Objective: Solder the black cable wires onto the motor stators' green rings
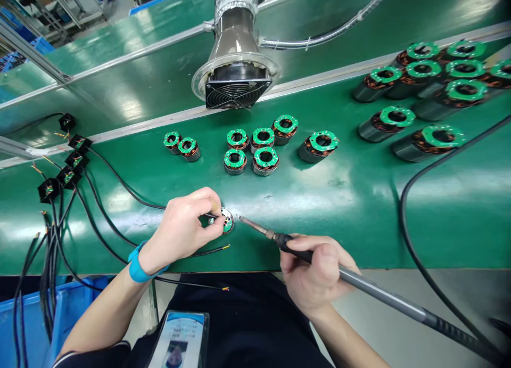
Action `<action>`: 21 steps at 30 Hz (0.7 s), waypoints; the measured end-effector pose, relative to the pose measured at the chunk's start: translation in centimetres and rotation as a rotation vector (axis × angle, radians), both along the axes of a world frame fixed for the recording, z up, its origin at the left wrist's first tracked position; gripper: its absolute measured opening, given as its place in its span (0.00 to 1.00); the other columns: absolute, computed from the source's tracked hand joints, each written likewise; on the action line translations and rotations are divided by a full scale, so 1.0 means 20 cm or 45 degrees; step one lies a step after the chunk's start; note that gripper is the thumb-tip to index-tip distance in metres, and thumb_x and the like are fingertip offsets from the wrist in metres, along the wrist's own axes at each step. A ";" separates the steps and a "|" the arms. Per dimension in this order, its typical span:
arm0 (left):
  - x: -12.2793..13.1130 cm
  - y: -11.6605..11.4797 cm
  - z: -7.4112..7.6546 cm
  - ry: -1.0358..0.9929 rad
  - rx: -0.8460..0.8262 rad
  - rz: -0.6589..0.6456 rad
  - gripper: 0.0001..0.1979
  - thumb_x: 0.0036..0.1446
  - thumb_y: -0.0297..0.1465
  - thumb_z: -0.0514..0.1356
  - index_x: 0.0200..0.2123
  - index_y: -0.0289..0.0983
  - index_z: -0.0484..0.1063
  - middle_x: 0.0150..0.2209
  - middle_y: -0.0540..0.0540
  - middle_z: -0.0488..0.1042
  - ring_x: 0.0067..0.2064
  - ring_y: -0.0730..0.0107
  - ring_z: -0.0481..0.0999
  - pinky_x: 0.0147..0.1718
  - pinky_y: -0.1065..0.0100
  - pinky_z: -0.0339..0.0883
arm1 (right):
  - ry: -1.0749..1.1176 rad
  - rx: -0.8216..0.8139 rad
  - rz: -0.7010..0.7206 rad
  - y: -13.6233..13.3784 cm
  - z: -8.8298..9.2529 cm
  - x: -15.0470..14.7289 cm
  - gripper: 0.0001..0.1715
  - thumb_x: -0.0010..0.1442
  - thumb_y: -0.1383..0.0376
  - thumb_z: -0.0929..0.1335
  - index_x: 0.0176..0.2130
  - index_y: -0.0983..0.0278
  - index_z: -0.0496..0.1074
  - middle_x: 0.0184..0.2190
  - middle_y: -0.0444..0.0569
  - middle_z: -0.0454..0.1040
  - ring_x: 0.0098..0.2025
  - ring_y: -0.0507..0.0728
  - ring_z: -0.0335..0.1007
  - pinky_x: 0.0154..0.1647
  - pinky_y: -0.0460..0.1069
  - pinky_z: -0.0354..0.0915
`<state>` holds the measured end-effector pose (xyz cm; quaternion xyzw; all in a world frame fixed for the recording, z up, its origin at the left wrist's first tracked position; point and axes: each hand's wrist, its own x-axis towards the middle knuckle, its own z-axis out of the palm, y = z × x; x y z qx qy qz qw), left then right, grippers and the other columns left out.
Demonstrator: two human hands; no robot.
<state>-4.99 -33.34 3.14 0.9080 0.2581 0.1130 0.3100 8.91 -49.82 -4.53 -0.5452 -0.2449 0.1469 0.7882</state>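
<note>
My right hand [319, 272] grips a soldering iron [351, 276] like a pen. Its metal tip points left and ends close beside a small round part with a green board [228, 222]; whether they touch I cannot tell. My left hand [191, 224] is closed in a pinch over that part, with a blue band on its wrist. Between its fingers runs the end of a black cable [149, 204], whose wire tips are mostly hidden. Another black cable with a bared yellow wire end [215, 250] lies just below this hand.
Several stators with green boards [265, 160] stand behind the hands, and larger ones [385, 124] at the right. A fume extractor [238, 88] hangs above the bench. Black housings with cables [68, 177] lie at left, above a blue bin [75, 309]. The iron's cord [403, 213] curves along the right.
</note>
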 end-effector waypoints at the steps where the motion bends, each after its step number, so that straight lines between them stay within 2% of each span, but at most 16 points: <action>1: 0.00 0.00 0.00 0.002 0.001 0.001 0.06 0.58 0.21 0.64 0.30 0.36 0.76 0.38 0.49 0.79 0.35 0.72 0.78 0.37 0.69 0.70 | -0.001 0.008 -0.012 0.00 0.00 0.00 0.20 0.74 0.60 0.65 0.33 0.64 0.78 0.17 0.40 0.68 0.13 0.49 0.61 0.11 0.43 0.56; 4: 0.00 0.00 0.00 0.006 0.001 0.002 0.05 0.58 0.21 0.64 0.31 0.36 0.76 0.38 0.49 0.78 0.35 0.72 0.78 0.37 0.69 0.70 | -0.105 -0.017 0.071 0.00 -0.01 0.01 0.17 0.75 0.64 0.64 0.37 0.63 0.79 0.22 0.41 0.72 0.17 0.50 0.67 0.15 0.45 0.62; 8: 0.00 0.00 0.00 0.015 0.004 0.004 0.06 0.58 0.21 0.64 0.31 0.36 0.76 0.38 0.49 0.79 0.35 0.72 0.77 0.37 0.69 0.69 | -0.443 -0.095 0.297 0.02 0.01 0.04 0.11 0.72 0.71 0.66 0.48 0.61 0.78 0.30 0.43 0.77 0.29 0.52 0.75 0.31 0.47 0.72; 11: 0.00 -0.01 0.00 0.021 0.011 -0.001 0.05 0.58 0.22 0.64 0.31 0.36 0.76 0.38 0.49 0.79 0.36 0.71 0.78 0.38 0.69 0.70 | -0.632 -0.132 0.454 0.08 0.04 0.05 0.22 0.67 0.73 0.71 0.59 0.59 0.72 0.44 0.48 0.80 0.46 0.56 0.79 0.50 0.52 0.77; 14: 0.00 -0.01 0.00 0.024 0.013 -0.002 0.05 0.58 0.22 0.64 0.31 0.36 0.76 0.38 0.49 0.79 0.36 0.71 0.78 0.38 0.69 0.70 | -0.683 -0.169 0.617 0.14 0.04 0.05 0.34 0.66 0.72 0.73 0.67 0.57 0.66 0.59 0.53 0.75 0.62 0.60 0.73 0.64 0.56 0.72; 16: 0.00 -0.01 0.00 0.020 0.012 -0.002 0.06 0.59 0.22 0.64 0.31 0.37 0.75 0.38 0.49 0.79 0.36 0.71 0.78 0.38 0.69 0.71 | -0.679 -0.189 0.686 0.17 0.03 0.04 0.36 0.66 0.71 0.73 0.68 0.56 0.64 0.63 0.53 0.72 0.66 0.61 0.69 0.68 0.57 0.70; 21: -0.01 -0.01 -0.01 -0.009 0.041 -0.002 0.06 0.61 0.23 0.63 0.32 0.37 0.75 0.38 0.48 0.80 0.36 0.71 0.78 0.38 0.69 0.70 | -0.681 -0.203 0.707 0.21 0.01 0.03 0.36 0.67 0.71 0.72 0.69 0.54 0.63 0.63 0.52 0.72 0.65 0.60 0.71 0.67 0.56 0.71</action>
